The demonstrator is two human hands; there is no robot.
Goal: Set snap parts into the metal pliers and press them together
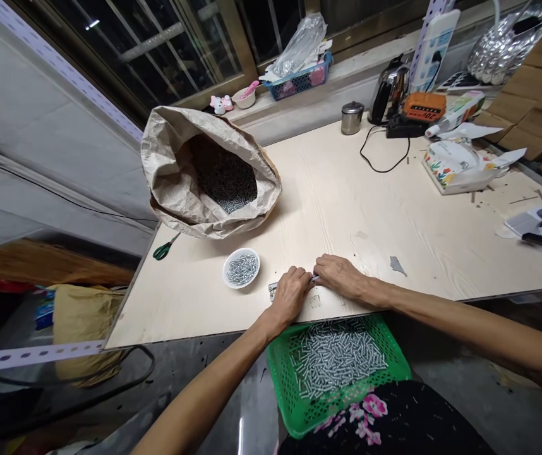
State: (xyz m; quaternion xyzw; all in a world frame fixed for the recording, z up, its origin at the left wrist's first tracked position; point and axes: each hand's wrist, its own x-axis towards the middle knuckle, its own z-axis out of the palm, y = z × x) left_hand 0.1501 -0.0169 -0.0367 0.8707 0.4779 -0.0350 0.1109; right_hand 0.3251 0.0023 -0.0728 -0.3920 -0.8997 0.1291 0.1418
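Observation:
My left hand rests on the table's near edge with its fingers curled over a small metal part. My right hand lies just to its right, fingers drawn together, pinching a small silvery piece between the two hands. A white bowl of small metal screws stands to the left of my left hand. Below the table edge, on my lap, a green plastic basket holds a heap of silvery screws.
A big paper sack of dark screws sits at the back left, with green-handled scissors beside it. A kettle, metal cup, black cable and tissue pack stand at the back right. The light wooden table stretches between.

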